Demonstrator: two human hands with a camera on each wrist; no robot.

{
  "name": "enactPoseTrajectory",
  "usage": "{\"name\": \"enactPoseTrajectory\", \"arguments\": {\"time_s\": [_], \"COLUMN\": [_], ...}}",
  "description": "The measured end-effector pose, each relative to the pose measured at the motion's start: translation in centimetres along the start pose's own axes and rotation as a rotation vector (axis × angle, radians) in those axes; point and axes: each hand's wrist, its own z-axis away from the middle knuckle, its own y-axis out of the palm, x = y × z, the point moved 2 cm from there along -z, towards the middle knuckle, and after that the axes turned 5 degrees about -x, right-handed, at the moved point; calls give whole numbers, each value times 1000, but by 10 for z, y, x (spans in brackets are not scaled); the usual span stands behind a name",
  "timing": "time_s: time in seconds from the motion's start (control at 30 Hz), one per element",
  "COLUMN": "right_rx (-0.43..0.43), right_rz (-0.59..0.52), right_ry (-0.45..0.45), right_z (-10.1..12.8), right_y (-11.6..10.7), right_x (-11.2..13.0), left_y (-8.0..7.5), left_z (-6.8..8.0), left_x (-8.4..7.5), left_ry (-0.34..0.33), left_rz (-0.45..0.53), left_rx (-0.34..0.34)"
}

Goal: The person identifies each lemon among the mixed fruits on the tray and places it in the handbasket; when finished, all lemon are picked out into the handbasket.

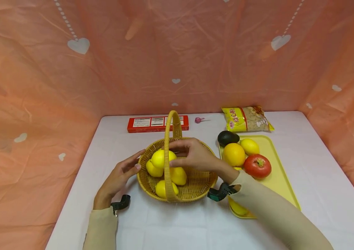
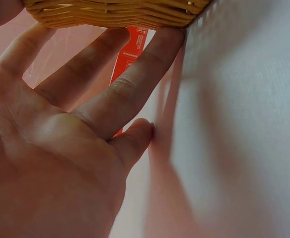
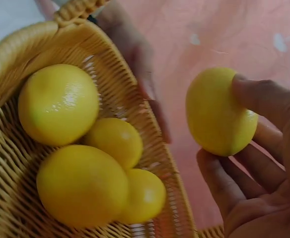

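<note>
Over the basket (image 1: pixel 199 180), right hand (image 1: pixel 195 154) pinches a yellow fruit (image 3: pixel 217 111) between thumb and fingers; left hand (image 1: pixel 120 175) touches the basket's left side, fingers loosely extended. Looks like a loading step; next move likely calls for lowering, then release. White tabletop (image 1: pixel 177 227) beneath basket, heart-patterned pink cloth (image 1: pixel 177 52) behind.

white table (image 1: pixel 177 225) | wicker basket (image 1: pixel 199 185) | yellow tray (image 1: pixel 278 187) | red box (image 1: pixel 148 125) | yellow bag (image 1: pixel 248 119) | pink item (image 1: pixel 199 120), identity unclear
</note>
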Motion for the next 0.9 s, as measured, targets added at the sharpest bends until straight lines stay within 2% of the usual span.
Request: {"name": "enactPoseTrajectory", "arguments": {"time_s": [0.17, 0.33, 0.47, 0.63, 0.73, 0.9], "right_rx": [77, 154, 189, 177, 163, 121], "right_rz": [35, 164, 311, 481, 443, 249], "right_ry": [-11, 21, 47, 51, 87, 124], "right_z": [-14, -15, -10, -2, 4, 17], "right_y": [19, 25, 18, 1, -10, -32], "right_x": [-7, -15, -15, -13, -14, -16], "left_y": [0, 0, 0, 0, 0, 0], "left_z": [0, 0, 1, 1, 1, 1], "left_x": [-1, -2, -2, -2, -2, -2], "left_ry": [-3, -8, -7, -10, -11, -10], "left_rz": [-2, 3, 8, 2, 2, 7], "left_rx": [1, 1, 5, 2, 2, 4]}}
